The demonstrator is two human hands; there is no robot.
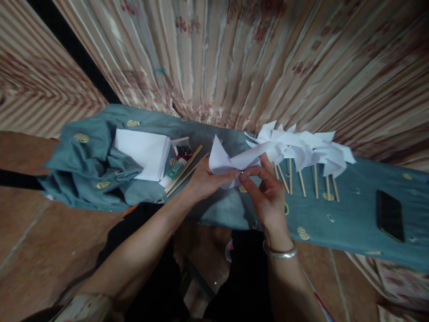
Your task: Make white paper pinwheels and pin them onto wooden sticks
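Observation:
A folded white paper pinwheel (221, 160) is held up over the middle of the table. My left hand (201, 179) grips it from the left, with the thumb lying across the paper toward its centre. My right hand (268, 190) is closed at that centre, thumb and index finger pinching a small shiny thumbtack (241, 172). The right hand's other fingers curl behind the paper, partly hidden. To the right lies a row of finished white pinwheels (301, 150) on wooden sticks (315, 181), overlapping one another.
On the blue-green cloth (228, 210) at left lie a stack of white paper (142, 152), a small open box of tacks (182, 150), a green-and-white tube (173, 172) and loose wooden sticks (187, 167). A black phone (390, 214) lies far right. A pleated curtain (214, 58) hangs behind.

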